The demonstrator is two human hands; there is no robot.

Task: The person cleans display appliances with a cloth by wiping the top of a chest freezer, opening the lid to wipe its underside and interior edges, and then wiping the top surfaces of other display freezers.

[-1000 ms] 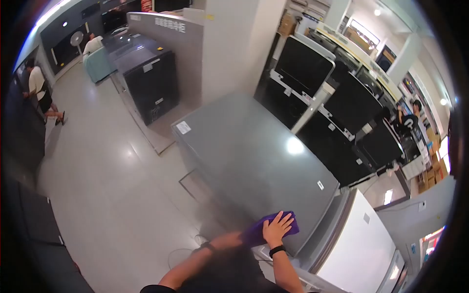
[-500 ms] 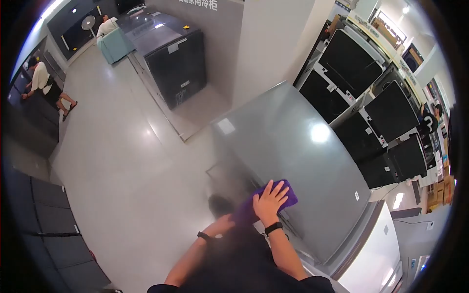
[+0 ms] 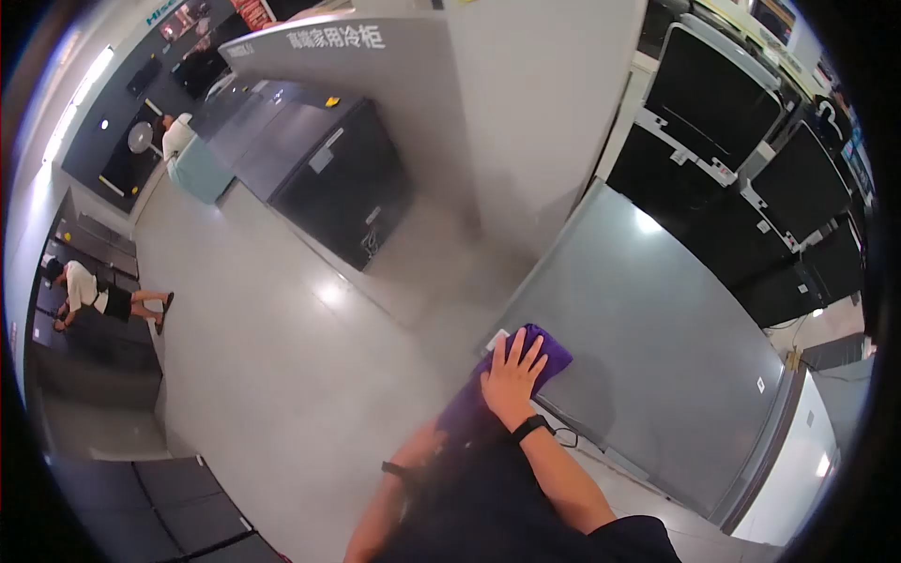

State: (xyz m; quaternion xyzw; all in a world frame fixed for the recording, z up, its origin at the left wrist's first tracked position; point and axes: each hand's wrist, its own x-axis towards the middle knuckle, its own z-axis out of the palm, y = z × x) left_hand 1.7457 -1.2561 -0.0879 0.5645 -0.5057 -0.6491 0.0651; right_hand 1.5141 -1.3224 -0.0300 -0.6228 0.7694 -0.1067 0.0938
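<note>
My right hand [image 3: 513, 377] lies flat with its fingers spread on a purple cloth [image 3: 552, 358]. The cloth rests on the near left edge of a grey, glossy chest-type appliance top [image 3: 648, 310], and part of it hangs down past that edge. A white label [image 3: 496, 341] on the top shows right beside my fingertips. Lower down, my left hand [image 3: 434, 433] is at the hanging part of the cloth; its fingers are hidden and blurred, so their grip does not show.
A dark chest freezer [image 3: 347, 178] stands ahead by a grey partition [image 3: 422, 94]. Black-backed stacked units [image 3: 713, 103] line the right, beside a white appliance [image 3: 798, 460]. Dark cabinets [image 3: 178, 497] stand at lower left. One person [image 3: 94, 291] bends at the left; another [image 3: 176, 136] sits farther back.
The head view has turned, so the grey top appears farther right. My right hand and the cloth have slid along its edge to beside the white label.
</note>
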